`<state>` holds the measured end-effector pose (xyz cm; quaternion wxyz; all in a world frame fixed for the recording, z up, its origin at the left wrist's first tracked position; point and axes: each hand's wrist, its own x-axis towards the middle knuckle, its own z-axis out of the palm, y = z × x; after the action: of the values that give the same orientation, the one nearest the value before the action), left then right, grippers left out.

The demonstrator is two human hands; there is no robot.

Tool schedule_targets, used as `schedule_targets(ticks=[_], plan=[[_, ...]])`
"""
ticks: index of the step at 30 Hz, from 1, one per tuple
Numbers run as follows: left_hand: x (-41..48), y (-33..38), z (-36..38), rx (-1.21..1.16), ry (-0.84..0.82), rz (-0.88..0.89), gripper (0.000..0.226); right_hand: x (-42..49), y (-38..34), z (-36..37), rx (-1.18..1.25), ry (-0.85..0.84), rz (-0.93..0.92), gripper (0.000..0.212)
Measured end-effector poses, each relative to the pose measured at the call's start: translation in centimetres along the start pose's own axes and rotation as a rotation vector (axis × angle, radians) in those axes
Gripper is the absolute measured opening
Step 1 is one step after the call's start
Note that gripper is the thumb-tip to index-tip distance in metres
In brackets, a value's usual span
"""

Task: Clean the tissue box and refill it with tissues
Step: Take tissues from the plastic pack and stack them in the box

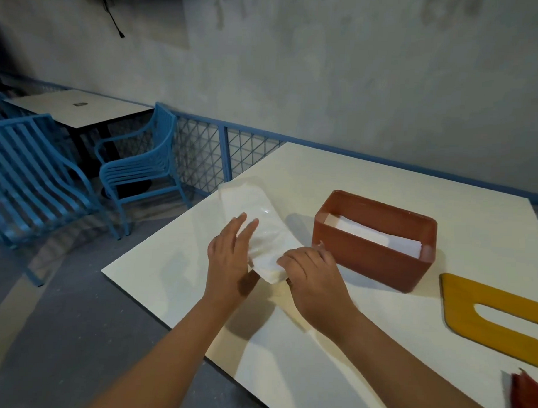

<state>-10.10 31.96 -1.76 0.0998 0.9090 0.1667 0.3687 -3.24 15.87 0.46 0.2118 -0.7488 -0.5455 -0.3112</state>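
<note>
Tissue box (372,259): lidless on tabletop (317,343), partly filled. Tissue pack (261,225) just beside it; left hand (229,257) flat against it, right hand (312,275) pinching its near end. Step: refilling. Next, likely: draw tissues out.

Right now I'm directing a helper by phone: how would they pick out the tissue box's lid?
On the cream table, find the open reddish-brown tissue box. Just right of it, flat on the tabletop, lies the lid: the only mustard-yellow piece, with a long rounded slot.
</note>
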Motion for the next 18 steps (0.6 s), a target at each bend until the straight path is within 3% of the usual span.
schedule_targets(ticks=[4, 7, 10, 12, 15, 18], plan=[[-0.4, 2.0, -0.3, -0.114, 0.178, 0.326, 0.045, -1.7, 0.3, -2.5, 0.057, 0.135, 0.045, 0.029], [-0.1, 3.0, -0.2, -0.251, 0.106, 0.359, 0.035, -3.1, 0.9, -4.3, 0.112, 0.22, 0.109, 0.029], [0.4, 3.9, -1.0, -0.317, -0.068, 0.295, 0.019, -4.7, 1.9, -5.7, 0.242, 0.24, 0.217, 0.024], [0.5, 5.0, -1.8, -0.307, -0.186, 0.214, 0.021, -5.9, 2.4, -7.1, 0.374, 0.216, 0.357, 0.027], [0.3, 6.4, -2.5, -0.366, -0.338, -0.074, 0.021, -7.3, 2.6, -9.1, 0.627, 0.198, 0.621, 0.011], [0.4, 6.6, -2.2, -0.661, -0.409, -0.331, 0.03, -8.7, 3.1, -10.2, 0.87, 0.258, 0.838, 0.016]])
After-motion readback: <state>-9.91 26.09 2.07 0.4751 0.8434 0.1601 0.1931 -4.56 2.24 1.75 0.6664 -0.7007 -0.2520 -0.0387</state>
